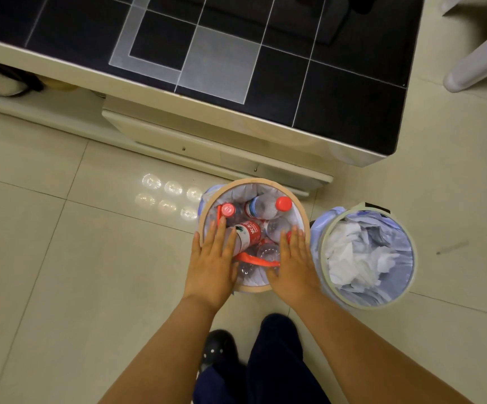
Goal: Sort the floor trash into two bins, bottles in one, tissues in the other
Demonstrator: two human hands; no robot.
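Both hands are spread flat with straight fingers over the mouth of the tan-rimmed bin (254,181). The left hand (211,263) lies on its left side and the right hand (293,266) on its right, and neither is curled round anything. Whether they press on the load or only rest on it cannot be told. The bottles (249,233) are piled in this bin to about its rim, one red cap (283,204) standing up at the back. The tissues (350,255) lie crumpled in the lined bin (323,252) just beside it on the floor (76,258). The bottles look empty, so they are probably light, thin-walled and springy; pushed down, they would likely crackle and bounce back. Their clear bodies may be slick, so the neck below the cap seems the surest place to hold. The tissues are soft and need only a loose pinch.
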